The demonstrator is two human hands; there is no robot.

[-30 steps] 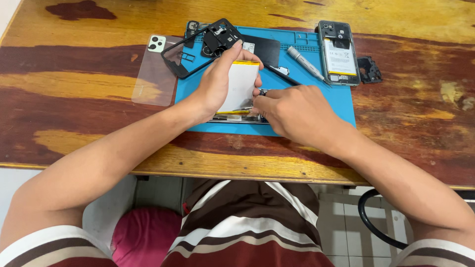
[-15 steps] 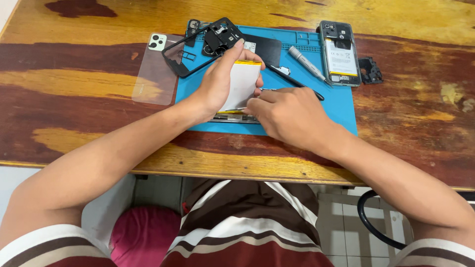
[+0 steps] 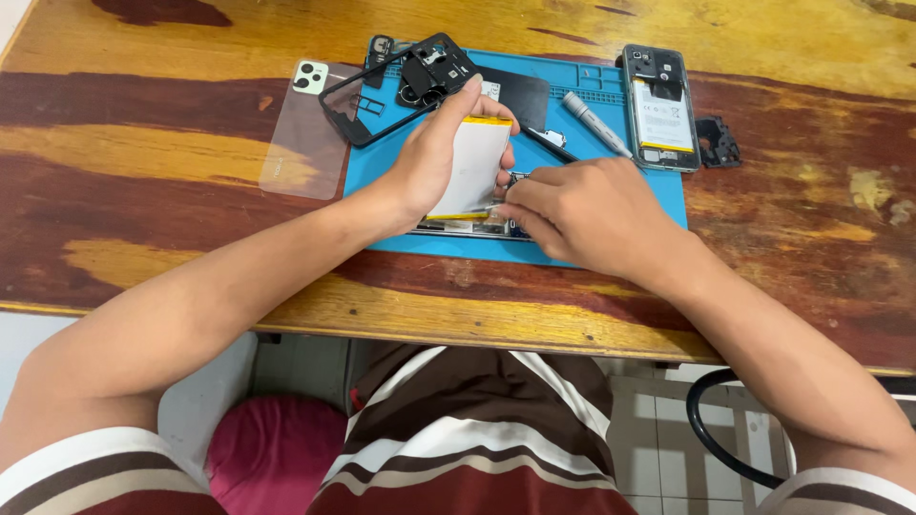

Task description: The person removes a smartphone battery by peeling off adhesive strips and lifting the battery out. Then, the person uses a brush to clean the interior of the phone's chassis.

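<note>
Fingers of the left hand curled around a flat white battery with yellow edges, thumb on its far edge, holding it tilted up over an opened phone that lay on the near part of a blue work mat. Just to the right, the right hand was bunched with its fingertips pinched together at the battery's right edge; what they gripped, if anything, could not be told.

Far on the mat lay a black phone frame, a black rectangular panel, a grey pen-like tool and a black-handled tool. At the mat's far right corner lay a second opened phone, with a small black part beside it on the wooden table. Left of the mat lay a clear back cover.
</note>
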